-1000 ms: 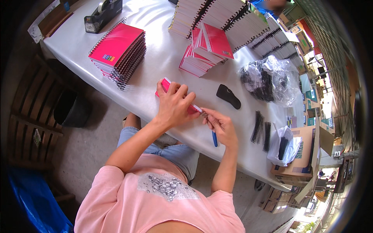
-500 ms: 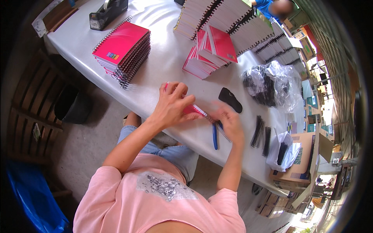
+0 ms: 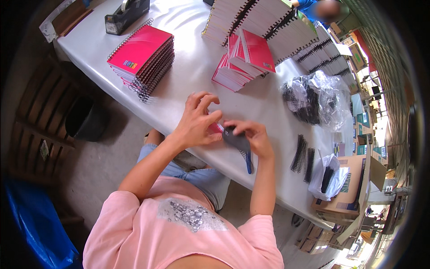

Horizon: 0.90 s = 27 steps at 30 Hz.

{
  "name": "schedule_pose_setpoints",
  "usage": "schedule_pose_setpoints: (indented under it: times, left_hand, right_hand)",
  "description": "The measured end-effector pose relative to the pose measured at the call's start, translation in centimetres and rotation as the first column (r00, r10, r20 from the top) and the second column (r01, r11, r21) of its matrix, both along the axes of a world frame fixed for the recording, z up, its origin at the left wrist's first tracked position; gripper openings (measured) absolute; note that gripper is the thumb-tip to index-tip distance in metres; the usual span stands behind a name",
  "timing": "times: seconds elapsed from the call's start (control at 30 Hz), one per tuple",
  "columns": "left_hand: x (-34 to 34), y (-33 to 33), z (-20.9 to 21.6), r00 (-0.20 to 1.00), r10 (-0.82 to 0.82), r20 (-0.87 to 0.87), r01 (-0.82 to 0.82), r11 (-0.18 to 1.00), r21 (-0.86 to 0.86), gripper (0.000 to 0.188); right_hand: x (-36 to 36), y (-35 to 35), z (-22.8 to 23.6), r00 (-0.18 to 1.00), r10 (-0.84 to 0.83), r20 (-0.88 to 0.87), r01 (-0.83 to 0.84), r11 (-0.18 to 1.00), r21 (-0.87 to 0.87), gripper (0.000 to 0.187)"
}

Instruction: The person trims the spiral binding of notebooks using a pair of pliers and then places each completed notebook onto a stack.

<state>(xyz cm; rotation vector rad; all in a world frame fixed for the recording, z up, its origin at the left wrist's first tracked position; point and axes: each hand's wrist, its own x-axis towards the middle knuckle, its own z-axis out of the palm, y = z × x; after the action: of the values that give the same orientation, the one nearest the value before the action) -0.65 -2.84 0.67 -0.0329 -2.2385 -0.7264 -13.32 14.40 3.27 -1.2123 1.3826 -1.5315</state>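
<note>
My left hand (image 3: 195, 120) is curled over a small pink notebook (image 3: 216, 127) near the table's front edge and grips it; most of the notebook is hidden under the hand. In my right hand (image 3: 254, 136) is a flat black piece with rounded ends (image 3: 236, 140), held against the notebook's right end. What the black piece is made of I cannot make out. Part of a dark spiral coil (image 3: 243, 154) shows below it. Beside the coil lies a tool with blue handles (image 3: 249, 163), partly covered by the black piece.
A stack of pink spiral notebooks (image 3: 141, 54) stands at the left, near a black tape dispenser (image 3: 126, 17). Unbound pink books (image 3: 246, 58) sit ahead, before tall paper stacks (image 3: 251, 22). To the right are a plastic bag of coils (image 3: 316, 101), loose black coils (image 3: 299, 154) and a cardboard box (image 3: 349, 186).
My right hand has taken the black piece off the table and brought it left and nearer, over the notebook's end. My left hand stays almost in place on the notebook.
</note>
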Motion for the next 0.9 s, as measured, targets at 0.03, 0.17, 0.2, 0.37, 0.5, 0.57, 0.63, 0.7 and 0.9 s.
schedule_pose_setpoints:
  times: [0.03,0.17,0.2,0.37,0.5,0.57,0.63,0.7,0.9]
  left_hand:
    - [-0.1,-0.1,-0.1,1.000,-0.005,0.000,0.005,1.000,0.005,0.052]
    - [-0.6,-0.1,-0.2,0.999,-0.026,0.021,0.026,1.000,0.006,0.053]
    - [-0.7,-0.4,-0.2,0.999,-0.034,0.032,0.033,0.999,0.011,0.053]
    - [-0.6,-1.1,0.1,0.996,-0.068,0.050,0.068,0.998,0.011,0.052]
    - [-0.7,-1.8,0.5,0.995,-0.081,0.053,0.074,0.991,0.108,0.050]
    - [-0.8,-2.2,0.0,0.997,-0.076,0.015,0.073,0.986,0.148,0.051]
    - [-1.3,-2.7,-0.8,0.976,-0.215,0.036,0.194,0.930,0.312,0.058]
    - [-1.0,-2.6,-1.3,0.974,-0.222,0.037,0.187,0.890,0.417,0.064]
    - [-2.0,-3.3,-2.7,0.974,-0.219,-0.059,0.216,0.819,0.532,0.097]
  right_hand:
    - [-0.3,0.3,-0.4,1.000,0.002,-0.007,-0.002,1.000,0.000,0.010]
    - [-0.5,0.9,-0.3,0.985,-0.081,0.152,0.091,0.994,-0.058,0.017]
    - [-0.4,0.9,-0.1,0.984,0.048,0.173,-0.036,0.997,-0.070,0.020]
    - [-0.1,0.5,0.2,0.968,0.083,0.236,0.004,0.938,-0.347,0.038]
    - [-1.4,-0.6,0.2,0.901,-0.248,-0.355,0.337,0.917,0.215,0.034]
    - [-0.3,-0.4,0.3,0.975,-0.207,-0.081,0.207,0.978,0.001,0.040]
    - [1.2,-1.4,2.9,0.968,-0.086,-0.238,0.074,0.996,-0.058,0.045]
    - [0.1,-1.9,1.2,0.896,-0.277,-0.347,0.320,0.944,0.074,0.044]
    - [0.7,-3.5,1.9,0.865,-0.185,-0.466,0.352,0.886,0.301,0.046]
